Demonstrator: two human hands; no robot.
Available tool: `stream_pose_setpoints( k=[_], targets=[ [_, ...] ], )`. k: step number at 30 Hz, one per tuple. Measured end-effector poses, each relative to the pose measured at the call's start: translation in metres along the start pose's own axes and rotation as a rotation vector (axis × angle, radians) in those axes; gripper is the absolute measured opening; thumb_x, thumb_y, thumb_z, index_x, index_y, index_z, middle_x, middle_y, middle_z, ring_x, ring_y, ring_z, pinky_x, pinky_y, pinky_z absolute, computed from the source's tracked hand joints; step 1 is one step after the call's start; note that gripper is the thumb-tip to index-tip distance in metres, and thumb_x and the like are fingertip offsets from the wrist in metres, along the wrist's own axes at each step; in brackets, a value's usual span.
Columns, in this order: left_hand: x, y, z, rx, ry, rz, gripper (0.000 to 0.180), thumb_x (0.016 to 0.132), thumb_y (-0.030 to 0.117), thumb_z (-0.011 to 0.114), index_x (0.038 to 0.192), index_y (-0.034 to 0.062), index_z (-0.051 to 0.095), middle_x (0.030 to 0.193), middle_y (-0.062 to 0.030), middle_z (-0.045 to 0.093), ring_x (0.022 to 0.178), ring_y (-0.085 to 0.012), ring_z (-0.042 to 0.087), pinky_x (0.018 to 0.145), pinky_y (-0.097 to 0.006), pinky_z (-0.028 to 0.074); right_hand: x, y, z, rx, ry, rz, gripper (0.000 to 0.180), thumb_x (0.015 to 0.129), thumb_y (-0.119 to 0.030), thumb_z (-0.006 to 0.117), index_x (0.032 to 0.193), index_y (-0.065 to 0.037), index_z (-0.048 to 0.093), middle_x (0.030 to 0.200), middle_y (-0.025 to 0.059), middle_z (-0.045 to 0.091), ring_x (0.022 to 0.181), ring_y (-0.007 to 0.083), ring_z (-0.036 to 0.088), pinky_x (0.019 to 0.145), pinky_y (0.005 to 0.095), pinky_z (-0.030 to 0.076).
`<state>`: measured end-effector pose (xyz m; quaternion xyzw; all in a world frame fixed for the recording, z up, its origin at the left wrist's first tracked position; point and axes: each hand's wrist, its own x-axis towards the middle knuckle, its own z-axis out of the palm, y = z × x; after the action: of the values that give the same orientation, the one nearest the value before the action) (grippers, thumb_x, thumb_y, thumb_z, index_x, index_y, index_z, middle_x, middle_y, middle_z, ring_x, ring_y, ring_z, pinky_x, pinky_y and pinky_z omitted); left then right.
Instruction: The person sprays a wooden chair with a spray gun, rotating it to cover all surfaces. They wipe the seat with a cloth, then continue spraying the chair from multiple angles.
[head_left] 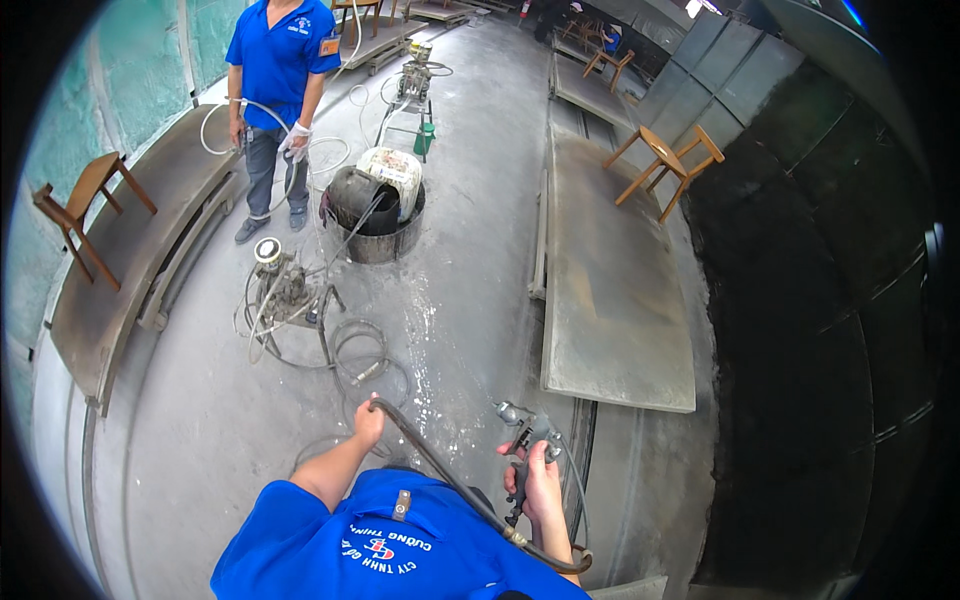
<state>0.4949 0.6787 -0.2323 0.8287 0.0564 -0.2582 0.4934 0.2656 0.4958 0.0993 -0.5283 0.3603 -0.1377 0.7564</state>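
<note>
My right hand (541, 484) is wrapped round the grip of a metal spray gun (527, 430), whose nozzle points away and a little to the left. A dark hose (435, 462) crosses in front of my blue shirt, bending round near my right wrist. Its upper end lies in my left hand (369, 424), which is closed on it. Another thin grey hose (577, 480) hangs beside the gun. Ahead and to the left stands a spray pump (285, 290) on a tube frame, with coiled hose (360, 350) on the floor next to it.
A co-worker (280, 70) in blue stands at the far left, holding a pale hose. Beyond the pump are a black bucket and white container (392, 172) in a round tub (375, 245). Wooden chairs stand on the left platform (150, 230) and right platform (620, 330). Dark panels (800, 330) line the right.
</note>
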Motion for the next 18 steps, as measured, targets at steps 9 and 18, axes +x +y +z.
stream_pose_setpoints(
  k=[9,18],
  targets=[
    [0.050,0.067,0.010,-0.349,0.260,0.011,0.067,0.104,0.056,0.036,0.084,-0.0011,0.063,0.072,-0.0110,0.067,0.071,-0.0224,0.064,0.071,-0.039,0.050,0.117,-0.037,0.003,-0.148,-0.321,0.018,0.060,0.105,-0.056,0.039,0.125,-0.001,0.055,0.108,0.0121,0.065,0.057,0.0123,0.054,0.046,0.0245,0.041],
    [0.123,0.184,0.032,-0.291,0.437,0.136,0.067,0.105,0.054,0.033,0.088,-0.0038,0.062,0.079,-0.0135,0.068,0.080,-0.0232,0.066,0.077,-0.037,0.049,0.291,-0.105,-0.030,-0.173,-0.465,0.007,0.061,0.104,-0.056,0.039,0.125,-0.001,0.055,0.108,0.0126,0.066,0.057,0.0116,0.054,0.045,0.0236,0.041]
  ],
)
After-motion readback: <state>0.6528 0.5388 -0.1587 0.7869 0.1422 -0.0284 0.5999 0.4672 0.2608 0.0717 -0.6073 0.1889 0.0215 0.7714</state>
